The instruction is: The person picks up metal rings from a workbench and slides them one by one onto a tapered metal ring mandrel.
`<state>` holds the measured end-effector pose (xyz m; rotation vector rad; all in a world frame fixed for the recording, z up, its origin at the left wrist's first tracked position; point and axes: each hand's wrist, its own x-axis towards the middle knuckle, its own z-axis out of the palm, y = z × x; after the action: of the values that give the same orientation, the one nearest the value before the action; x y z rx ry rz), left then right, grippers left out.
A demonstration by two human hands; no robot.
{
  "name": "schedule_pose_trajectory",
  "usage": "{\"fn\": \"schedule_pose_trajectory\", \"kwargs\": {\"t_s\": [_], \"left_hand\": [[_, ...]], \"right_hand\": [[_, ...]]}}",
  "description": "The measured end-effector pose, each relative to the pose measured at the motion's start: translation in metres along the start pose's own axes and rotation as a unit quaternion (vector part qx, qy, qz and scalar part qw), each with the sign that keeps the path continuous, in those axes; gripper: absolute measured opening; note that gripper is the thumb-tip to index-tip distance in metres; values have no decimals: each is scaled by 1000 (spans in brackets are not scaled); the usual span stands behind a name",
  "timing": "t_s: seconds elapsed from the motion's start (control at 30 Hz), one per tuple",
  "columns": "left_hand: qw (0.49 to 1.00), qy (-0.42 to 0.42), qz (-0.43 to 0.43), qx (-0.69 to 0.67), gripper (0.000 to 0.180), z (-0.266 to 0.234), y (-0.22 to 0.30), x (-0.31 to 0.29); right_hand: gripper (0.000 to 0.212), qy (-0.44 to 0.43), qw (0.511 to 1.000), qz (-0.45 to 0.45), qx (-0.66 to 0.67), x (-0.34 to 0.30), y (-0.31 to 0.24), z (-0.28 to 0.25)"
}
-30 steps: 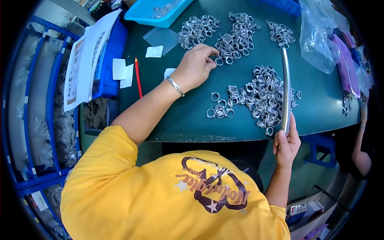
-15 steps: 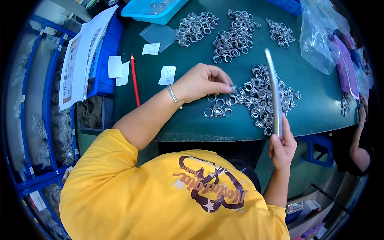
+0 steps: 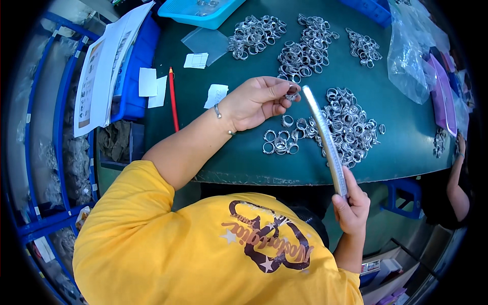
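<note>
Between the thumb and fingers of my left hand is a silver-coloured ring, raised above the table near the narrow tip of the mandrel. My right hand grips the thick lower end of a metal ring mandrel, a tapered rod with fine marks, tilted with its tip up and to the left. Behind the rod lies a large heap of rings, partly covered by it. A small group of rings lies to the heap's left, below my left hand.
More ring piles lie along the far side of the green table. A red pencil, paper slips and a blue bin are at left. Plastic bags and a purple tray stand right, near another person's arm.
My left hand has risen from the small group of rings with a ring and turned palm upward. The mandrel has tilted left, its tip now close to that ring.
</note>
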<state>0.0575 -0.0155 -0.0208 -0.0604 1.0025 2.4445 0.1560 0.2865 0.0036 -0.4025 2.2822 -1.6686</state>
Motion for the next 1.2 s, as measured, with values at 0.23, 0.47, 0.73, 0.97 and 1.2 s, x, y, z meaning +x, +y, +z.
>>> {"fn": "schedule_pose_trajectory", "kwargs": {"t_s": [0.23,0.47,0.73,0.97,1.2], "left_hand": [[986,-54,26,157,24,13,-9,-2],[973,-76,18,215,34,20,-15,-5],[968,-75,37,238,28,29,-12,-10],[984,41,-13,172,21,42,-19,-11],[917,108,130,361,24,25,-6,-6]], "right_hand": [[51,-49,997,-36,-43,14,-11,8],[51,-58,994,-87,-38,27,-14,17],[52,-103,990,37,92,24,-17,12],[50,-53,995,-20,-76,28,-34,5],[52,4,977,153,148,34,-36,-13]]}}
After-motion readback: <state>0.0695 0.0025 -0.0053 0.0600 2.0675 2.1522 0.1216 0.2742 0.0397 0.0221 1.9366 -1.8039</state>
